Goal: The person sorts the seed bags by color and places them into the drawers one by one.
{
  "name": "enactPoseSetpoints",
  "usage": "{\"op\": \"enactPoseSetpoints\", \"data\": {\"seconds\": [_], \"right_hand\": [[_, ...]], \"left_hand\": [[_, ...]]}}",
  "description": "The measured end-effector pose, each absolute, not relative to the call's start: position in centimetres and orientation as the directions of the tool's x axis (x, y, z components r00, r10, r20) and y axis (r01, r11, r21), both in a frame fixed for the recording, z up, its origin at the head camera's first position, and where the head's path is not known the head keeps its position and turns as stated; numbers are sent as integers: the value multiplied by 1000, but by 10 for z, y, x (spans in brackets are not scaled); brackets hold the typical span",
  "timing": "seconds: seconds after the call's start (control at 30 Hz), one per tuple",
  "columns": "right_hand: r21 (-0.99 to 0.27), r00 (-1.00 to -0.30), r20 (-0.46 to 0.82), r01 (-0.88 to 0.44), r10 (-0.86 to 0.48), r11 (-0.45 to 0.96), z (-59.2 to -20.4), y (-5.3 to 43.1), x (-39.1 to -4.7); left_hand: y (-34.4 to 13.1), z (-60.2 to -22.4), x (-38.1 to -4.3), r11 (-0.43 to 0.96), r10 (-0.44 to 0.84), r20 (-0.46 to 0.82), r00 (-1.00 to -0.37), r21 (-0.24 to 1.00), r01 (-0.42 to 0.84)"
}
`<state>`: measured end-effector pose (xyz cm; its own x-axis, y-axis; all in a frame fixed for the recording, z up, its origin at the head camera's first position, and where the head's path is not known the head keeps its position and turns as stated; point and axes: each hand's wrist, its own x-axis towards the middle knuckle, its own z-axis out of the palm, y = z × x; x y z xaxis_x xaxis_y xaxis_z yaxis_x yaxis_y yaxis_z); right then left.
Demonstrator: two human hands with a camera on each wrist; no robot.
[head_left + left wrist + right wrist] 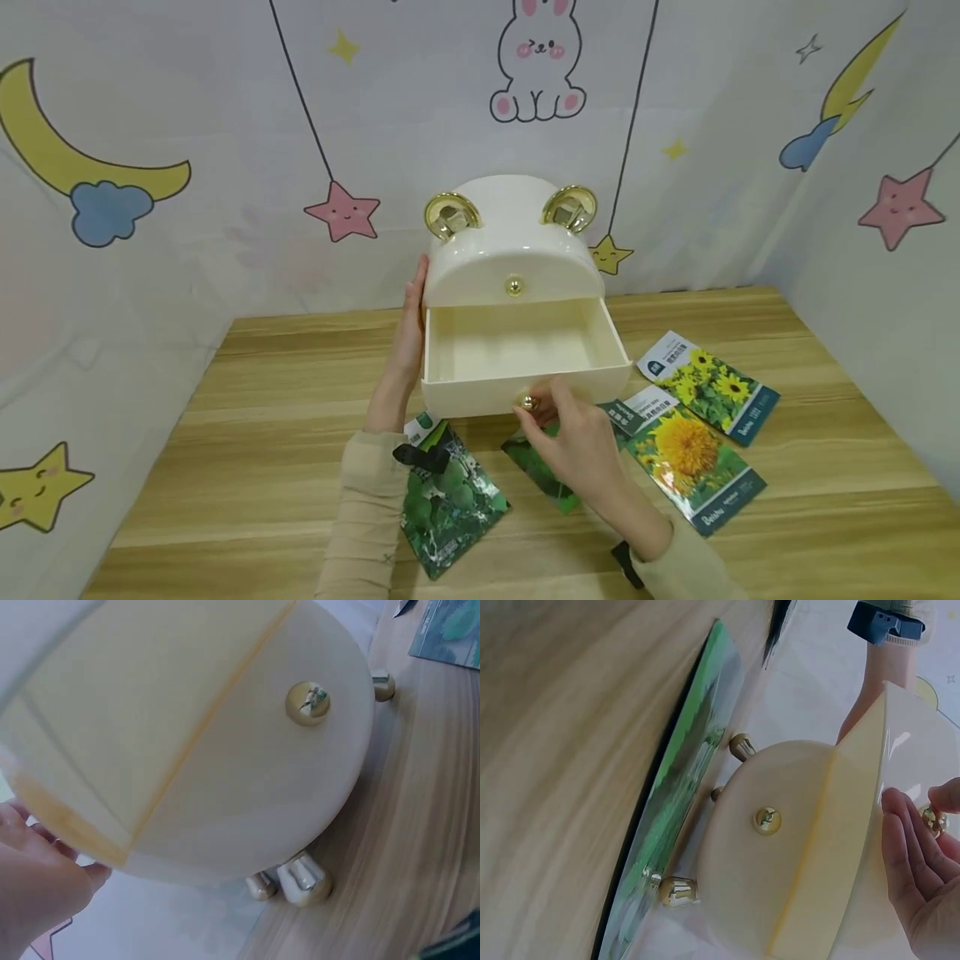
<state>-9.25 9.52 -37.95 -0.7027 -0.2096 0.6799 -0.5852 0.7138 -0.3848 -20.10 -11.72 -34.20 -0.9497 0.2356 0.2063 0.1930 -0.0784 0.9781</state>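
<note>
Central in the head view, the drawer [468, 397] looks light, stiff and slick, best drawn by its knob [528, 403], which the right hand [576, 437] pinches, while the left hand [408, 333], fingers nearly straight, braces the box [517, 218].

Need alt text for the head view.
A person's right hand pinches the gold knob of an open drawer in a glossy white cabinet with gold ears, while the left hand touches the cabinet's side. Colourful seed packets lie on the wood-grain table in front and to the right; behind is a white backdrop printed with a rabbit, moons and stars.
</note>
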Motion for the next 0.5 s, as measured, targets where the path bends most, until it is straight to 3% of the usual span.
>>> {"op": "enactPoseSetpoints", "data": {"seconds": [0.17,0.33,0.5], "right_hand": [[-409,-704,676,-605,-218,683,-379,97,-91],[-408,-677,702,-636,-221,655,-374,98,-85],[-388,-680,691,-636,-246,667,-369,96,-72]], "left_hand": [[-127,-343,-198,17,215,164,-963,985,172],[-142,-353,-193,97,146,57,-988,993,72],[-162,-360,-171,186,97,6,-995,982,24]]}}
